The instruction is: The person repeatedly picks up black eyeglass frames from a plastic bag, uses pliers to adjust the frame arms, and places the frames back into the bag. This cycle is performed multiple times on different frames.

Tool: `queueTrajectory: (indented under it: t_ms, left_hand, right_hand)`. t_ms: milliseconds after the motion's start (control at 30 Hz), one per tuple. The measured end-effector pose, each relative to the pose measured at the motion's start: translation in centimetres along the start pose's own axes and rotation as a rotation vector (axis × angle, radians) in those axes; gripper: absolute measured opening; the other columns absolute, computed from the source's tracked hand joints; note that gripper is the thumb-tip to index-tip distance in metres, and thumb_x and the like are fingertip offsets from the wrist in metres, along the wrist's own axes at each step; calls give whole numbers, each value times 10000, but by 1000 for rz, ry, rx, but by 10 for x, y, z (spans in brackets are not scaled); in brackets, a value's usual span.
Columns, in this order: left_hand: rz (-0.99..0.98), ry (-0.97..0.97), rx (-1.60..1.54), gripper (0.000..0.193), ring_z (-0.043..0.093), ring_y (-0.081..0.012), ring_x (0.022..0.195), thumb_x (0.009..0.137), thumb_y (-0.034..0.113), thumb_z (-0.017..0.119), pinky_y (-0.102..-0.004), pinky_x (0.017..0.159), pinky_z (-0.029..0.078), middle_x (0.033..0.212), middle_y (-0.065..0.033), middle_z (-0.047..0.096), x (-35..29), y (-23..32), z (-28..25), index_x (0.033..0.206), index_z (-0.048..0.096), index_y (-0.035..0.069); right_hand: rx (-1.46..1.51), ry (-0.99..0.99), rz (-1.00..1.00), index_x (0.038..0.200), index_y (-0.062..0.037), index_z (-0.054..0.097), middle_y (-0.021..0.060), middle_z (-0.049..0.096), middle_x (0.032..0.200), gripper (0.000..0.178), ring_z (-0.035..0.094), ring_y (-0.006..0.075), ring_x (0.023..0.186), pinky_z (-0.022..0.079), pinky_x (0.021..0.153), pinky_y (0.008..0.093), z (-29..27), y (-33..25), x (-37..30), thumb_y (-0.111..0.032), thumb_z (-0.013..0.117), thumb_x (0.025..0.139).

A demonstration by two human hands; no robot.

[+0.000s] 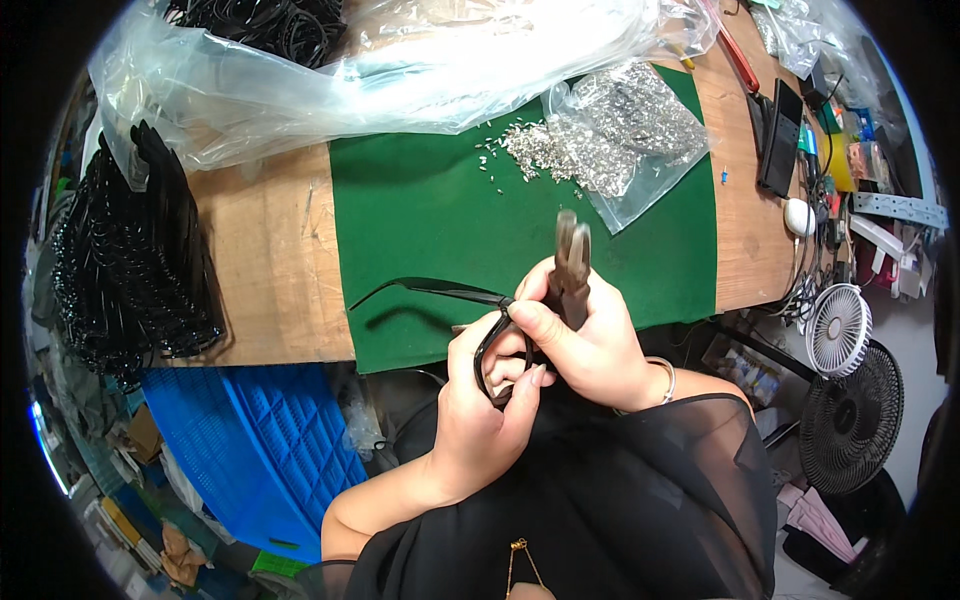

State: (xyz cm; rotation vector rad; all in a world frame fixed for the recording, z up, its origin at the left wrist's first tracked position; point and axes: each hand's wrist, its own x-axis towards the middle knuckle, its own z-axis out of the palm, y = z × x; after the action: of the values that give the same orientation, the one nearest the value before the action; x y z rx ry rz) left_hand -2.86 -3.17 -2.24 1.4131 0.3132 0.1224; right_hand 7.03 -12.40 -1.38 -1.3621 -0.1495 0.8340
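Left hand: closed round the rim of a black eyeglass frame, at the green mat's near edge. Right hand: gripping pliers, head upward; thumb at the frame's hinge. Apparent step: hinge work; next move calls for steady alignment. Beyond: loose silvery pieces, clear bag, wooden tabletop.

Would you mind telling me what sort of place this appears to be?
Probably a small workshop, perhaps one handling eyewear: the left hand holds a black glasses frame, the right hand grips what look like pliers, and many small silvery parts lie on a green mat.
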Motion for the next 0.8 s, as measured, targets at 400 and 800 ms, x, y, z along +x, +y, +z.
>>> queueTrajectory:
  t_ms: [400,800]
  left_hand:
    - [-310,-122,-286,512,577,-99,768,812,-106,481,-228,704,491,1063,-152,542,-12,41,-30,1262,252,-27]
    - [-265,-126,107,382,614,-131,668,767,-81,570,-242,594,505,886,-119,615,-27,52,-32,1128,449,-53]
  right_hand:
    - [-511,-376,-120,897,-13,495,56,534,744,237,527,128,643,436,597,261,-35,-19,-1,-137,655,773]
    - [-890,-772,-457,898,-36,473,119,506,796,268,514,293,769,424,691,361,-34,-29,16,-148,637,719]
